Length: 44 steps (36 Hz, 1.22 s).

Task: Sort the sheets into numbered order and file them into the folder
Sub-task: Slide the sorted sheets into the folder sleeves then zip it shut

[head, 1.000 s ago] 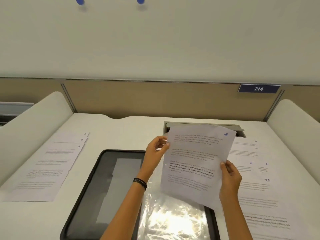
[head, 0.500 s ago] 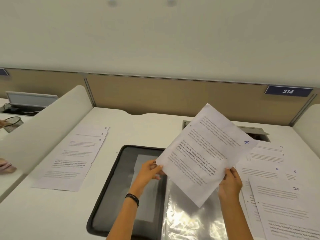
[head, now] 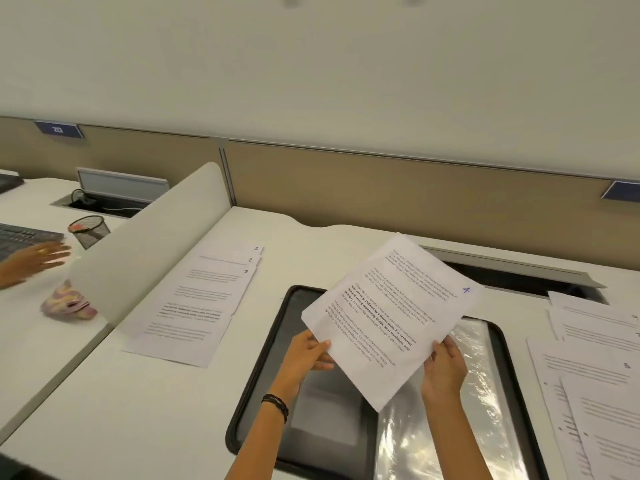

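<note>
I hold a white printed sheet marked 4 (head: 391, 313) in the air above the open black folder (head: 263, 348), tilted with its top to the right. My left hand (head: 308, 353) pinches its lower left edge and my right hand (head: 445, 367) grips its lower right edge. The folder lies flat on the desk with shiny clear plastic sleeves (head: 450, 427) on its right half. A fanned stack of sheets marked 1, 2 and 3 (head: 197, 303) lies to the left of the folder. Several other numbered sheets (head: 588, 368) lie spread to the right.
A curved white divider (head: 138, 244) bounds the desk on the left. Beyond it another person's hand (head: 38, 258) rests by a keyboard, near a mesh cup (head: 88, 230). A cable slot (head: 512, 275) runs behind the folder, under the tan back panel (head: 381, 188).
The sheet marked 4 has turned clockwise and dropped lower over the folder, with both hands still on it. The camera has swung left, so the neighbouring desk now shows.
</note>
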Each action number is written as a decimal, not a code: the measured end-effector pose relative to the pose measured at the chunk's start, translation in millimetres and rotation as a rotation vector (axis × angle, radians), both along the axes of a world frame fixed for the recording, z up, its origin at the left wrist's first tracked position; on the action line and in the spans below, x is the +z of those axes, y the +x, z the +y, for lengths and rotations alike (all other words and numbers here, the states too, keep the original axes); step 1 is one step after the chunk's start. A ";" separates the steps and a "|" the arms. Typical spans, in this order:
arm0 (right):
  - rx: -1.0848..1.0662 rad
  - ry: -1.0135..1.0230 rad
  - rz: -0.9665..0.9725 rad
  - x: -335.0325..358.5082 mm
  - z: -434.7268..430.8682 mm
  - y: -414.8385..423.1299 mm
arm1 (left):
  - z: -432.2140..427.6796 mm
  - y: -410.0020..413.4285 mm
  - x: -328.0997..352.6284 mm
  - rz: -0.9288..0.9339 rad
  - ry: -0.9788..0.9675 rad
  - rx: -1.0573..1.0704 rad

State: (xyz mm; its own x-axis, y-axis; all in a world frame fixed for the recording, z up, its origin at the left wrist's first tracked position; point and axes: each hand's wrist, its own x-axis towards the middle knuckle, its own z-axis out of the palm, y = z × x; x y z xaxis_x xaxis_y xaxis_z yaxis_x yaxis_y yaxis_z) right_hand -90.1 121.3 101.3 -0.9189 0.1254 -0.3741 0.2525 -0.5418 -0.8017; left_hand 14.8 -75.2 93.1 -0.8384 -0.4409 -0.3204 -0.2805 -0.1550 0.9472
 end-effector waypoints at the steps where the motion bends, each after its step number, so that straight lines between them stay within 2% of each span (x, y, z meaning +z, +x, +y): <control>1: 0.019 0.000 0.002 -2.9 0.2 -1.3 | -2.1 0.7 -1.7 -0.002 0.007 0.011; 5: 0.100 0.022 0.007 -7.3 -2.1 3.0 | -17.6 10.1 -6.8 -0.026 -0.006 0.067; 7: 0.222 0.049 0.005 -17.2 -55.3 17.7 | -70.8 45.4 -19.9 -0.024 -0.005 0.166; 9: 0.272 0.045 0.015 -20.7 -58.6 20.2 | -85.2 54.9 -23.4 -0.012 0.009 0.214; 15: 0.474 0.328 0.059 -42.4 -69.0 23.0 | -121.3 85.6 -26.7 0.057 0.046 0.399; 22: 0.710 0.781 0.372 -68.0 -92.3 44.9 | -155.9 125.0 -38.5 0.062 0.046 0.607; 30: 0.911 0.967 0.667 -102.8 -98.0 62.8 | -185.1 161.2 -51.3 0.028 0.044 0.742; 36: 0.916 1.078 0.817 -125.3 -92.8 64.9 | -200.3 180.0 -61.0 0.010 0.037 0.802; 44: 0.894 1.087 0.826 -131.7 -94.1 65.4 | -217.0 190.2 -68.9 -0.029 0.068 0.871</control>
